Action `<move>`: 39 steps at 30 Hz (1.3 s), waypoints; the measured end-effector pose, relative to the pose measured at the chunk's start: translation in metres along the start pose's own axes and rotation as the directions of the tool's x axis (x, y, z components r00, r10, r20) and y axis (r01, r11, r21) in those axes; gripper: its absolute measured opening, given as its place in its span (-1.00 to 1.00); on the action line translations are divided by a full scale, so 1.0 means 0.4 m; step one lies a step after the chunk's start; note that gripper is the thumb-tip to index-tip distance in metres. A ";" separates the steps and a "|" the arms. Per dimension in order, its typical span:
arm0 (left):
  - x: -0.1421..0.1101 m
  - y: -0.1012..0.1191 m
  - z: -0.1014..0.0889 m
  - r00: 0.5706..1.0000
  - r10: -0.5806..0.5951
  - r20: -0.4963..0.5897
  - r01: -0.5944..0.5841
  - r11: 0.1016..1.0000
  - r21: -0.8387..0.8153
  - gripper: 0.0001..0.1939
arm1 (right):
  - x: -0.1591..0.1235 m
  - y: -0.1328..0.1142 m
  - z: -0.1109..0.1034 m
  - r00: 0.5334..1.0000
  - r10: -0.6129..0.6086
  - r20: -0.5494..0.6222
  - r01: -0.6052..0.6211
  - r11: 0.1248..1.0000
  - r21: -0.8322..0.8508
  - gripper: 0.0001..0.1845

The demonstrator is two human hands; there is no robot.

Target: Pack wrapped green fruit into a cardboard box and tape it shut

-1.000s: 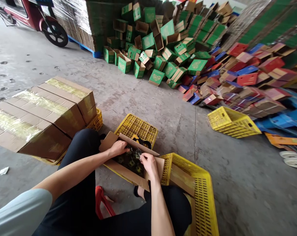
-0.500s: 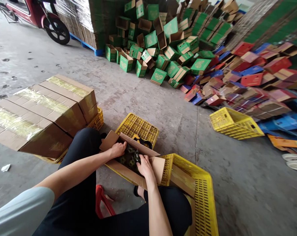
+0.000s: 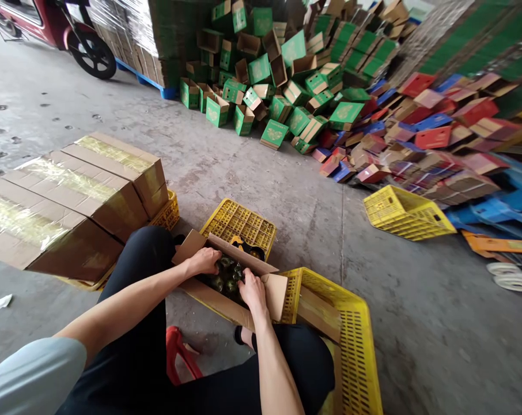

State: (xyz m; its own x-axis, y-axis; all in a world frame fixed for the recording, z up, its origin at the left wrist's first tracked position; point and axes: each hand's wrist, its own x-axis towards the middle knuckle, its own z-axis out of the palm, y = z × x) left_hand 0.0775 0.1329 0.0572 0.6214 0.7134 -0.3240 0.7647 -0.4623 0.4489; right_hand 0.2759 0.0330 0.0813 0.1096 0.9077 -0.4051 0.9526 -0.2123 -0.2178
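Observation:
An open cardboard box [image 3: 230, 311] sits between my knees, its flaps folded outward. Inside lie several dark green, glossy lumps [image 3: 227, 278] that seem to be under clear plastic; their kind is unclear. My left hand [image 3: 204, 261] reaches in at the left end, fingers curled at the edge of these lumps. At the right end is my right hand [image 3: 252, 291], also with curled fingers against the contents. What either hand grips is hidden. Just behind the box, a yellow-and-black tool [image 3: 249, 248] rests on an upturned yellow crate [image 3: 244, 222].
Taped cartons [image 3: 88, 190] stand on yellow crates at my left. A yellow crate [image 3: 360, 346] holding cardboard is by my right knee, and another crate [image 3: 405, 213] lies farther right. Heaped green boxes [image 3: 273, 132] and red-blue boxes [image 3: 434, 137] fill the back. A red stool [image 3: 178, 354] shows below me.
The whole view has shifted slightly. Both hands stay inside the box, a little farther apart, and more of the green contents shows between them.

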 end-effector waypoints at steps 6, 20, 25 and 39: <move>-0.003 -0.010 -0.061 0.999 0.047 0.028 -0.039 0.968 -0.249 -0.52 | 0.001 0.011 -0.034 0.996 0.069 -0.053 -0.063 0.993 0.102 -0.71; -0.006 0.031 -0.055 0.999 -0.024 0.032 0.040 0.570 -0.821 -0.42 | -0.006 0.008 -0.035 0.967 -0.228 0.112 0.028 0.534 0.845 -0.35; 0.015 0.014 -0.030 0.997 -0.053 -0.052 0.011 0.799 -0.601 -0.43 | 0.007 0.028 -0.034 0.976 -0.213 0.037 0.108 0.631 0.768 -0.45; -0.003 0.004 0.012 0.999 -0.039 -0.006 0.039 0.997 0.069 -0.40 | -0.019 -0.015 0.047 0.961 -0.275 0.026 0.255 0.921 0.296 -0.51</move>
State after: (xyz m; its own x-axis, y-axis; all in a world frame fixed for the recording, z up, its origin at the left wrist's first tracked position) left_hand 0.0788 0.1288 0.0544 0.5899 0.7343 -0.3359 0.7986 -0.4689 0.3774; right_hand 0.2642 0.0205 0.0690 -0.1638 0.9215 -0.3522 0.8211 -0.0705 -0.5664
